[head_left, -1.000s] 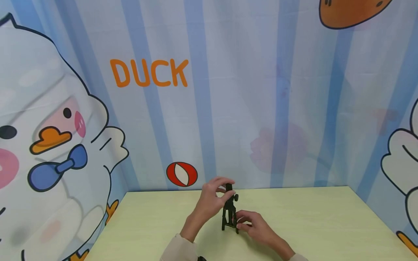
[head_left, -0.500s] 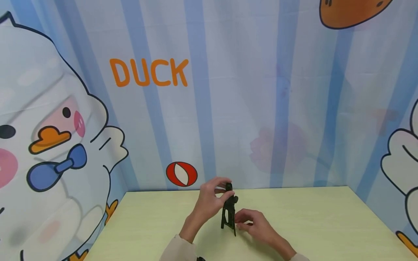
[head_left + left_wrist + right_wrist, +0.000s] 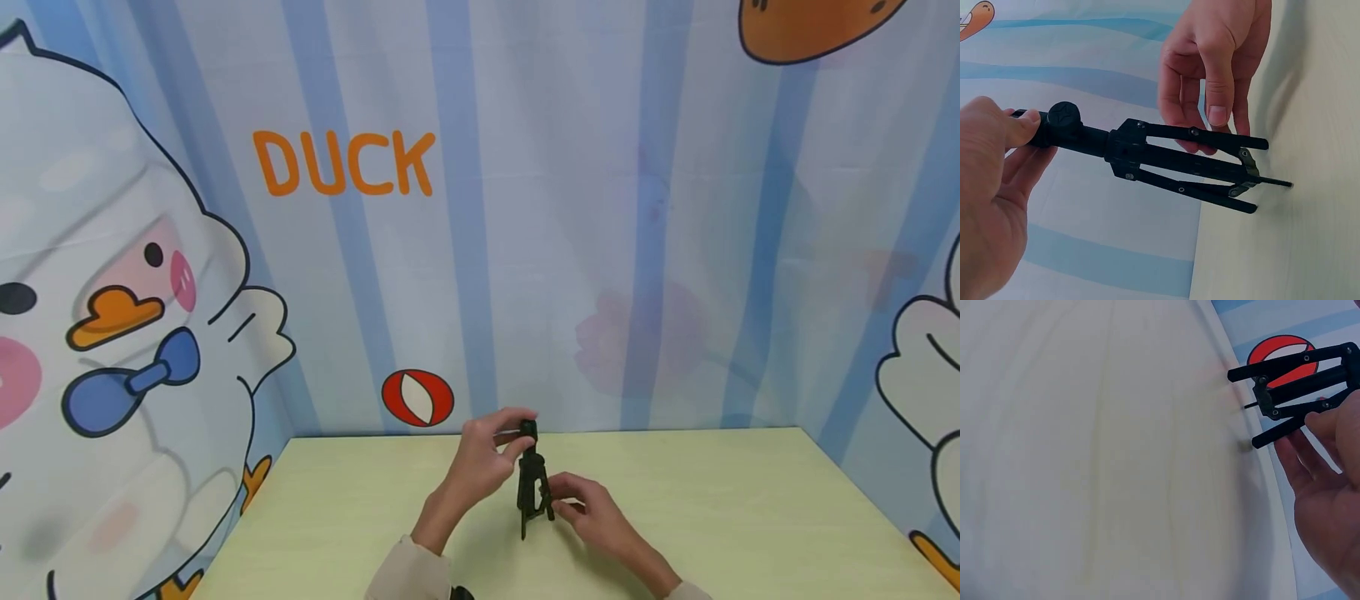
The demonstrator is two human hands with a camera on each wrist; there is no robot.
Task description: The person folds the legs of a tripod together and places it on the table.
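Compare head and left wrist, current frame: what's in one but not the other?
Head only: the DUCK lettering, the printed red-and-white ball and the beige sleeves.

Left wrist only: the star mark on the knob and the tripod's silver rivets.

Both: the left hand gripping the black tripod's top, the right hand at one leg, the pale table.

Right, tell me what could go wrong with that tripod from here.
The tripod might tip if the left hand, pinching its top, lets go: its legs are close together. The right hand is at one leg, near the hinged brace, and could get nipped if that folds. The knob sits close to the left hand; a bump might turn it.
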